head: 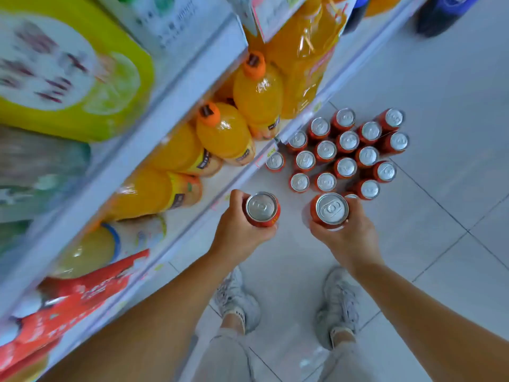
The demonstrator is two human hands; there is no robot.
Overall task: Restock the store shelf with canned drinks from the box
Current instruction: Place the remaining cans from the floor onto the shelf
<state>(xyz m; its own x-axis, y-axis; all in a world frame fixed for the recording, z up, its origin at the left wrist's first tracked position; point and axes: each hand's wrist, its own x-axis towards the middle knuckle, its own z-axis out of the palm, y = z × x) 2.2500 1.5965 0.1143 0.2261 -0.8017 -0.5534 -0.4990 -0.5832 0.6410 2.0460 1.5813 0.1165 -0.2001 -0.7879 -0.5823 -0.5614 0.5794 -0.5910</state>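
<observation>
My left hand (238, 230) grips a red can (262, 209) with a silver top, held upright beside the edge of the white store shelf (239, 175). A second red can (330, 210) stands upright in the grip of my right hand (348, 232), a little to the right. Beyond both hands, several red cans (347, 155) stand in a cluster on the tiled floor. No box is in view.
Orange drink bottles (223, 130) fill the shelf on the left, with yellow and red packs on the shelves above and nearer me. My two feet in white shoes (338, 304) stand on the grey tiled floor (440, 188). A dark bottle (440, 12) sits at the top right.
</observation>
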